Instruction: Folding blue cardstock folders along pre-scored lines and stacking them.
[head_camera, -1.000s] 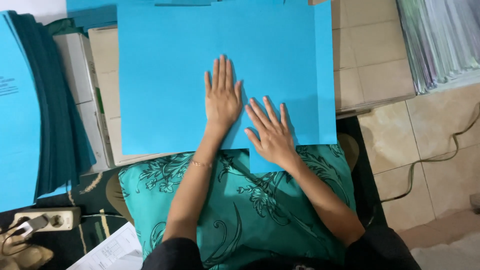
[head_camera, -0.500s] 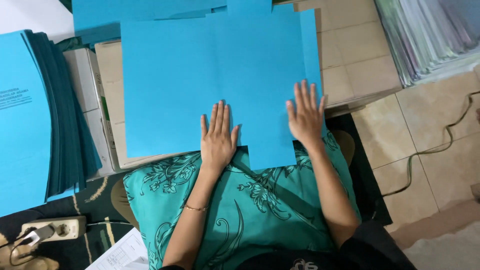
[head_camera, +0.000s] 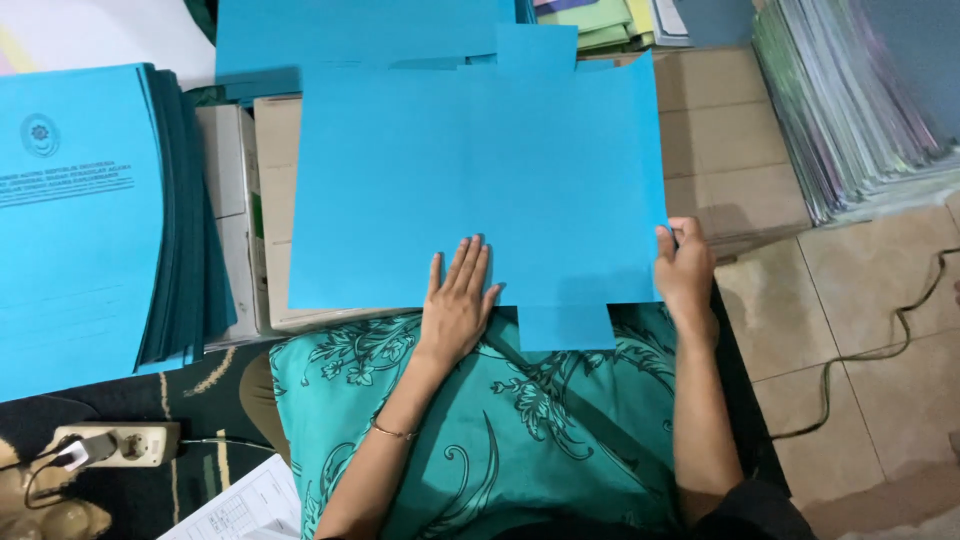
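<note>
Left hand (head_camera: 458, 305) flat, fingers (head_camera: 470, 262) spread, on blue sheet (head_camera: 470, 180) (right hand (head_camera: 686, 270) pinching its edge)

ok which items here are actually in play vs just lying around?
In play:
blue card sheet
left hand, flat on it
right hand, gripping its right edge

Lying about:
stack of printed blue folders
power strip
pile of plastic sleeves
black cable

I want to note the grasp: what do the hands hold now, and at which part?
The right hand grips the blue sheet at its right edge, near the lower corner. The left hand only lies flat on the sheet's lower edge.
</note>
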